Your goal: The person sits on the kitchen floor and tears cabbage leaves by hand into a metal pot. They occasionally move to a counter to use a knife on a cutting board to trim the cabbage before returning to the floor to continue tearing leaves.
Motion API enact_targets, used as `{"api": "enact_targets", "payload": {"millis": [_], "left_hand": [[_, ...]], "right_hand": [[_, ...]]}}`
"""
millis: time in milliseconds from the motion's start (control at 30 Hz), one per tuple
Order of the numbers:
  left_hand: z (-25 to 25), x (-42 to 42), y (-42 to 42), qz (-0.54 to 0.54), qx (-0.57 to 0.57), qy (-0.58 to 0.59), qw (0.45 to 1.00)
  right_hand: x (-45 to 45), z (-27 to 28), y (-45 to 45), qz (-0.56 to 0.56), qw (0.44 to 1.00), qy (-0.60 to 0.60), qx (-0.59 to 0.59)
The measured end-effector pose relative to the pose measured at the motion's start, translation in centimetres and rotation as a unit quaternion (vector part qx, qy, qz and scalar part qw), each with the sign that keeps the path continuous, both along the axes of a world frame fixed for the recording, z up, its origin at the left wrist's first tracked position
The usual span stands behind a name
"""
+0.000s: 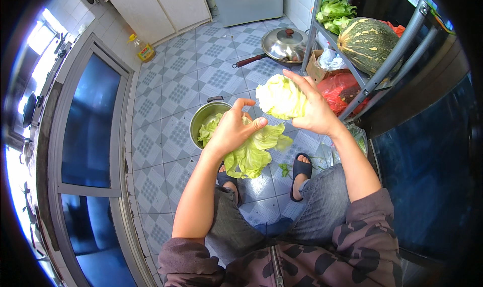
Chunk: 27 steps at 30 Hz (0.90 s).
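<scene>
My right hand [315, 108] grips a pale head of lettuce [281, 97], fingers over its far side and thumb below. To its left, my left hand [236, 126] is raised with thumb and index finger apart. Loose green lettuce leaves [251, 155] hang under and beside the left palm; the lower fingers are hidden, so I cannot tell how firmly they hold them. Partly behind the left hand, a metal pot [195, 126] stands on the tiled floor with torn lettuce leaves [206, 131] inside.
A lidded wok [285, 45] sits on the floor ahead. At right, a metal rack [345, 55] bears a large green squash [368, 44] and leafy greens [336, 13]. A red plastic bag [337, 91] is beneath. An oil bottle [142, 49] stands by the white cabinet [147, 13]. Green scraps [284, 169] lie near my feet.
</scene>
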<state>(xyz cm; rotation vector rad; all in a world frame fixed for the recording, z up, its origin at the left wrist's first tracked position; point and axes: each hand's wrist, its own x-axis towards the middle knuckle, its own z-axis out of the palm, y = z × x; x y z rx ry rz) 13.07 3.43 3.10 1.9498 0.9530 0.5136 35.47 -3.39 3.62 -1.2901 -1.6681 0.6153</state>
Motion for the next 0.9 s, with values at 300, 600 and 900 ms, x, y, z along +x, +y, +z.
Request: {"api": "enact_targets", "payload": {"millis": [300, 600, 900], "left_hand": [[-0.9, 1.6, -0.4, 0.016, 0.386, 0.115, 0.915], [-2.1, 2.1, -0.1, -0.001, 0.455, 0.210, 0.865], [-3.1, 1.8, 0.0, 0.032, 0.187, 0.093, 0.977]], "right_hand": [[-2.2, 2.2, -1.5, -0.070, 0.975, -0.200, 0.069], [-2.6, 2.2, -1.6, -0.072, 0.960, -0.261, 0.066], [-4.1, 1.4, -1.7, -0.046, 0.956, -0.282, 0.071]]}}
